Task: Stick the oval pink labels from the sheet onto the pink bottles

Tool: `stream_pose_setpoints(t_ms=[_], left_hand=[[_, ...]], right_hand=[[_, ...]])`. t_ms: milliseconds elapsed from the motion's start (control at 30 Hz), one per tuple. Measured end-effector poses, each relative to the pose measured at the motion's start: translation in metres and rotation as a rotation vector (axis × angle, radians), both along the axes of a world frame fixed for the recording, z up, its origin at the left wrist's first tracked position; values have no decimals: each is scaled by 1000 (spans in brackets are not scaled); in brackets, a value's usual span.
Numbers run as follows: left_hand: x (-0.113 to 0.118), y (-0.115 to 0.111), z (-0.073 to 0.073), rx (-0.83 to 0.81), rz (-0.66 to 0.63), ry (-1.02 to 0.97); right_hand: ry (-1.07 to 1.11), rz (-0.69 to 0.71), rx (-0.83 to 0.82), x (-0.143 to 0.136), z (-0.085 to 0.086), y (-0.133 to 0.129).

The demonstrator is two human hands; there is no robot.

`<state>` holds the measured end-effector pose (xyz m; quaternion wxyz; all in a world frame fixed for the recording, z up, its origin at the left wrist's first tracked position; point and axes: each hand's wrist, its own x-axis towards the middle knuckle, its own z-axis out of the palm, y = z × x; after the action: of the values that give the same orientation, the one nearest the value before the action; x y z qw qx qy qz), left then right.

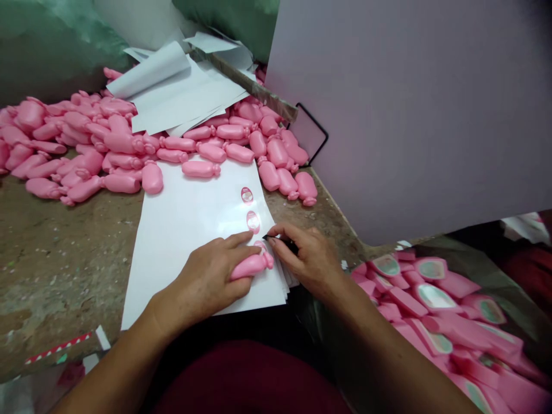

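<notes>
Dark red clothing (245, 382) occupies the near edge. Over the white sheets (190, 230) on the worktop (73, 247), the left hand (215, 270) has its grip clamped around a pink bottle-shaped piece (249, 267). The right hand (313, 256) has its grip pinched on a dark pointed tool (292, 246) beside oval stickers (252, 222). Hazards: tip slippage could tear a sticker or nick the left hand; uneven pressure could shift the sheets.

Pink piece (249, 267) in left grip (211, 269)
</notes>
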<state>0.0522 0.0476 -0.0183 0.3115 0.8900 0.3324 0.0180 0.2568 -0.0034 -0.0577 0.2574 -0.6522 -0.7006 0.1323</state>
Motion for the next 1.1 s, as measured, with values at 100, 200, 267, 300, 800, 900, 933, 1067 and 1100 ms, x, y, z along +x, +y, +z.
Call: stream_pose_setpoints(t_ms=[100,200,267,300,800,900,933,1067,1100], left_hand=[[-3,1,2,-69,82,-61],[-4,0,1,-29,41,-9],[-3,-3,0,18,0,37],[-3,-5,-1,33,-10,59],[-3,-7,-8,74,-25,67],[-4,-7,-6,37,-15,52],[-4,-6,-5,17,-4,41],[-5,-2,-1,-155,180,-115],[-5,-1,0,-217,243,-160]], right_hand=[[-78,7,43,1,0,-3],[-132,27,68,0,-1,-5],[-164,40,87,-1,-1,-4],[-180,46,93,-2,-1,-4],[28,73,-20,7,1,7],[2,48,22,7,0,4],[-35,48,38,6,-1,3],[-135,69,54,1,1,1],[-134,73,41,1,1,2]])
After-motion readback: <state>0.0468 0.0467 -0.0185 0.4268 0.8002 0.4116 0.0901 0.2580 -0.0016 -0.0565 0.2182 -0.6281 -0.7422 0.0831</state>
